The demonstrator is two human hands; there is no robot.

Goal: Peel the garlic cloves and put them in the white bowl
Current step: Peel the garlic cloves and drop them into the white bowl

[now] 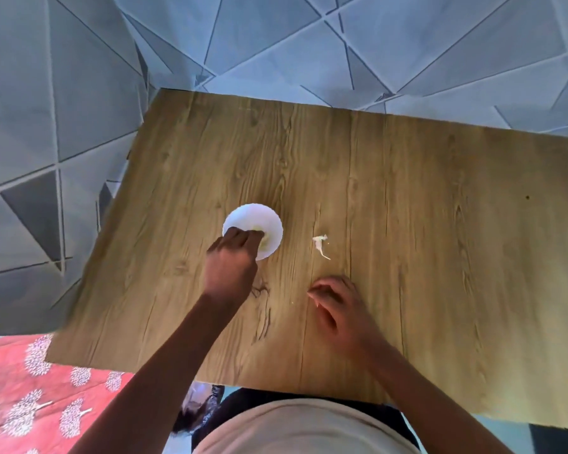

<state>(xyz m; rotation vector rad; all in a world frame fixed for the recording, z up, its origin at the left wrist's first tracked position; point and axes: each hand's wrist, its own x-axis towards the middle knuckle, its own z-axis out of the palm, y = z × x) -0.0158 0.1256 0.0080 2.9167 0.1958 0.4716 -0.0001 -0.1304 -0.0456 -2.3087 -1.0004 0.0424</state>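
The white bowl is small, round and shallow, standing on the wooden table. The left hand covers its near edge, fingers curled down into it; pale garlic shows by the fingertips, too blurred to tell if pinched. Right of the bowl lie peel scraps. Nearer than those, the right hand rests with loosely curled fingers.

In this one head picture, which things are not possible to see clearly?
- White bowl contents: the left hand covers the near side; pale bits beside its fingertips are blurred.
- Whether the left hand holds a clove: fingertips point away.
- Right hand: curled fingers hide anything pinched.
- Garlic skin scraps on the wooden table: too small for detail.
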